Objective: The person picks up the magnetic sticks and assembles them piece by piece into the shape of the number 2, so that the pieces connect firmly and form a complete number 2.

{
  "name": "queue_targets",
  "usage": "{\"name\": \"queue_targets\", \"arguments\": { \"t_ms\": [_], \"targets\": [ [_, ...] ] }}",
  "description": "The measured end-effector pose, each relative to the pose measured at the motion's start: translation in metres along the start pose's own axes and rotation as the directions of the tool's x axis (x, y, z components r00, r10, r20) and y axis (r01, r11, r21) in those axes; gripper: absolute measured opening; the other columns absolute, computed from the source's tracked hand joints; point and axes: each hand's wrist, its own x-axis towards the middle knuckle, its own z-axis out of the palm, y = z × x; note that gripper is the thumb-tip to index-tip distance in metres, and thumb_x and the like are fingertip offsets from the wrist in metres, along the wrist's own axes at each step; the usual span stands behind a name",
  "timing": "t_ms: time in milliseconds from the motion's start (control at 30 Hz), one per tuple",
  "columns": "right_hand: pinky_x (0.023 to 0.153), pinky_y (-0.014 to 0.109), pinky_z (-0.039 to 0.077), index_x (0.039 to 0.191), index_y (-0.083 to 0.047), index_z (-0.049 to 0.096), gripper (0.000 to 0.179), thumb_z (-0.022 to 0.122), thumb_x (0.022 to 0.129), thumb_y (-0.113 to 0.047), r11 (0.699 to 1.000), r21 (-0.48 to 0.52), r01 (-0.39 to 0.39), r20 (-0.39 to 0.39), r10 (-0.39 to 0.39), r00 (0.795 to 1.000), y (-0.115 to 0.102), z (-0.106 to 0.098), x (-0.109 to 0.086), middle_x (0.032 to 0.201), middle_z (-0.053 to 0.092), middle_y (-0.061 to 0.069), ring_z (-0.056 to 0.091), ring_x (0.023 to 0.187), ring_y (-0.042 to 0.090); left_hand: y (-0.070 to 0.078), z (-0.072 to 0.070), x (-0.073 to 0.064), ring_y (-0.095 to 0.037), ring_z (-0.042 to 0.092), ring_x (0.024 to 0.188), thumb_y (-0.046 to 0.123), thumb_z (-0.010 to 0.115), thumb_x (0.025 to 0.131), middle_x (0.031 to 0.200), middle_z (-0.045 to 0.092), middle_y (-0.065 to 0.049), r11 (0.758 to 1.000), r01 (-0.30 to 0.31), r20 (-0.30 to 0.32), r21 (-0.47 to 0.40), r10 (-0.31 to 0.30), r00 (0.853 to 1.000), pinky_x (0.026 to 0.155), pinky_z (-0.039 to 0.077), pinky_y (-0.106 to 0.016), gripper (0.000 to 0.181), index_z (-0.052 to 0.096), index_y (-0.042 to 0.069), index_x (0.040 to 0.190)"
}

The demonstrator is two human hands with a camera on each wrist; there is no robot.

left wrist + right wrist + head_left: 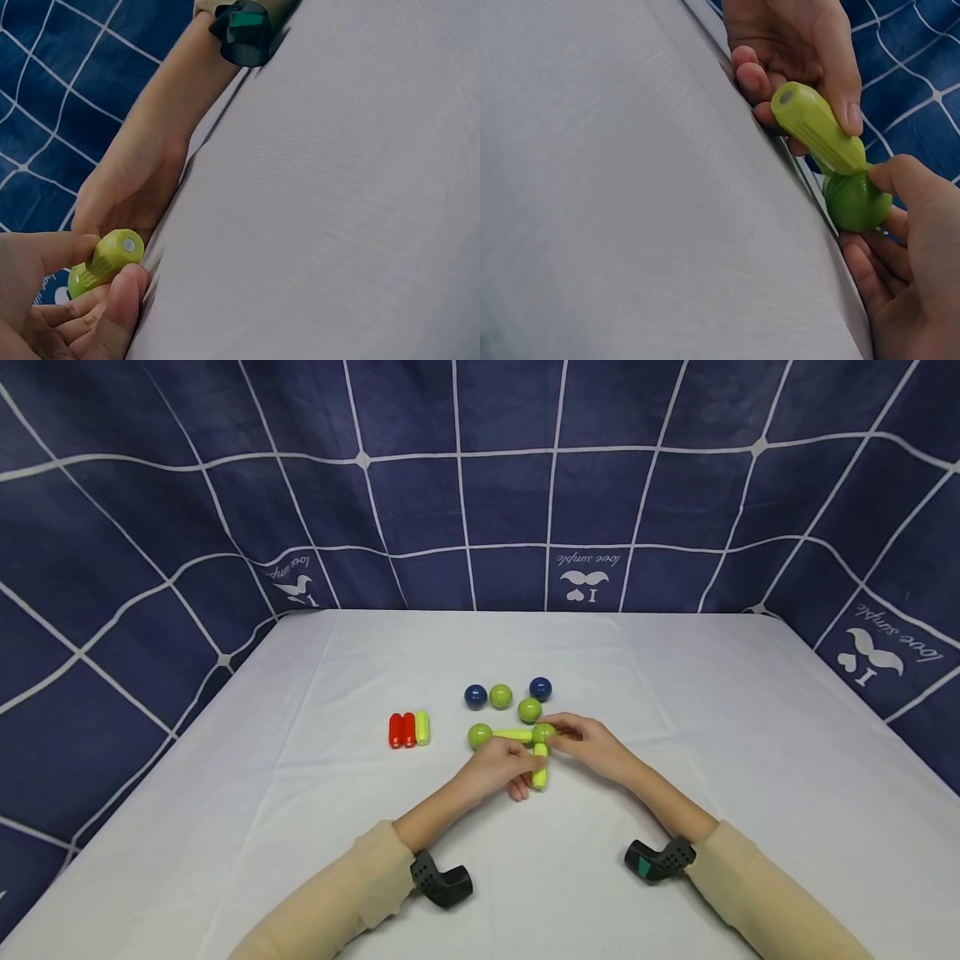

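My left hand pinches a yellow-green rod between thumb and fingers; a small grey disc shows in the rod's free end. The rod's other end meets a green ball, which my right hand grips with thumb and fingertips. From that ball a second yellow-green rod runs left to another green ball, so the pieces form a corner. In the left wrist view the held rod sits between the left thumb and fingers, its ball partly hidden behind it.
Behind the hands lie two dark blue balls and two loose green balls. To the left, two red rods lie beside a yellow-green rod. A white cloth covers the table; a blue checked curtain hangs behind.
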Motion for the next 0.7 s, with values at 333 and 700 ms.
{"name": "queue_targets", "arguments": {
  "t_ms": [333,700],
  "targets": [
    [0.089,0.031,0.045,0.122,-0.004,0.054,0.037,0.053,0.091,-0.024,0.999,0.031,-0.031,-0.012,0.031,0.999,-0.001,0.001,0.004,0.122,0.057,0.013,0.056,0.109,0.025,0.001,0.006,0.000,-0.007,0.046,0.036,0.025,0.062,0.084,0.049,0.053,0.000,0.999,-0.009,-0.062,0.041,0.011,0.998,0.037,0.040,-0.019,0.030,0.061,0.001,0.065],
    [0.092,0.035,0.044,0.124,-0.003,0.053,0.039,0.053,0.091,-0.024,0.999,0.039,-0.034,-0.020,0.034,0.999,0.000,0.001,0.003,0.124,0.055,0.016,0.054,0.111,0.027,0.000,0.013,0.002,-0.007,0.038,0.037,0.036,0.062,0.083,0.047,0.045,0.005,0.967,-0.066,-0.139,0.244,0.102,0.985,0.037,0.029,-0.019,0.033,0.057,0.012,0.060]
  ]
}}
